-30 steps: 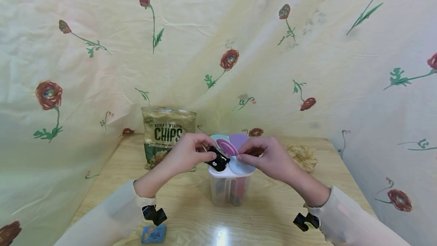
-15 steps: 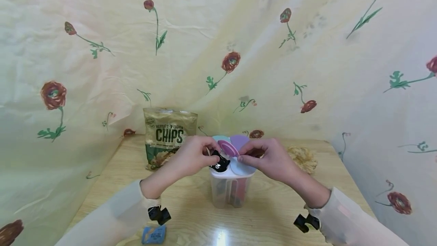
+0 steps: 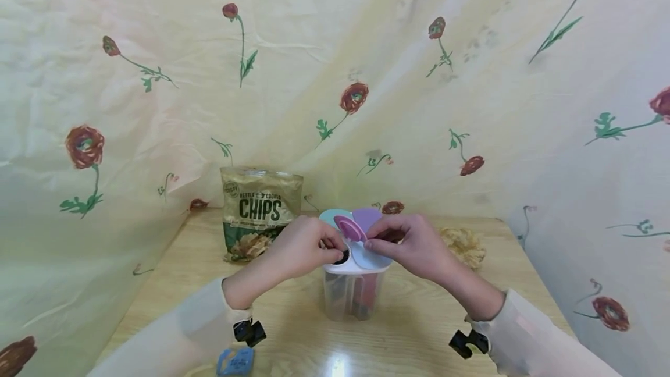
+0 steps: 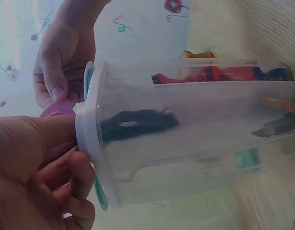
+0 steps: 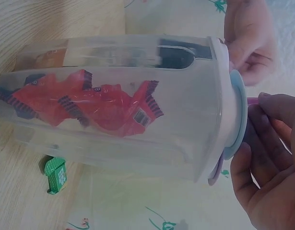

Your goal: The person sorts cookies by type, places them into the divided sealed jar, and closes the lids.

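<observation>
A clear plastic container [image 3: 340, 304] with a white top stands upright on the table. My left hand [image 3: 309, 246] is at its front left opening, fingertips at the hole, pinching a black wrapped packet [image 4: 137, 124]. Most of that packet hangs inside the compartment, seen through the wall in the left wrist view. My right hand [image 3: 413, 243] pinches the edge of a raised pink lid [image 3: 349, 228] between thumb and finger. Light blue [image 3: 371, 259], teal [image 3: 334, 214] and purple [image 3: 367, 216] lids lie down over the other openings. Red packets [image 5: 109, 108] show in another compartment.
A gold and green chips bag [image 3: 259, 208] stands at the back left. A blue packet [image 3: 235, 361] lies near the front left edge. Behind my right hand is a crumpled yellowish bundle [image 3: 463, 246]. A small green packet [image 5: 55, 175] shows in the right wrist view.
My left hand has moved right and down to the opening, and the black packet has gone from above the container to mostly inside it. The right hand keeps the pink lid raised.
</observation>
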Demonstrator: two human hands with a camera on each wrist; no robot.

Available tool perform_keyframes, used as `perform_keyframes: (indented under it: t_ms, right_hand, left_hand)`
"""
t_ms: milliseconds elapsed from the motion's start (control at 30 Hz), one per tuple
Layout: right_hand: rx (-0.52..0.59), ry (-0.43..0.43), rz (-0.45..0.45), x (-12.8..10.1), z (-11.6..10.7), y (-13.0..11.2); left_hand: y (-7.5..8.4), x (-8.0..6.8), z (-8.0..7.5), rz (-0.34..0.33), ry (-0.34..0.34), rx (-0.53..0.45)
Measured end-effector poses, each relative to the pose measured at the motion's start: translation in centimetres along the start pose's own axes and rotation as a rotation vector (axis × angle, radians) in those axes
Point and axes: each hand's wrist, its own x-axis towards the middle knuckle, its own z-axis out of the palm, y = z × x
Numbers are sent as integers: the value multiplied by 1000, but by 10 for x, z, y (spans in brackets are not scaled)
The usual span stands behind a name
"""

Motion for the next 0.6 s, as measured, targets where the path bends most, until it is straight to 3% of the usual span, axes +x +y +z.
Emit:
perform_keyframes:
  t_ms: [200, 400, 600]
  right_hand:
    - [0, -7, 0, 0, 0, 1]
    - [10, -5, 5, 0, 0, 0]
    - [4, -2, 3, 0, -1, 0]
  left_hand:
    - [-4, -3, 0, 19, -20, -13]
    - [-12, -12, -8, 17, 36, -76]
    - [-31, -29, -17, -25, 74, -119]
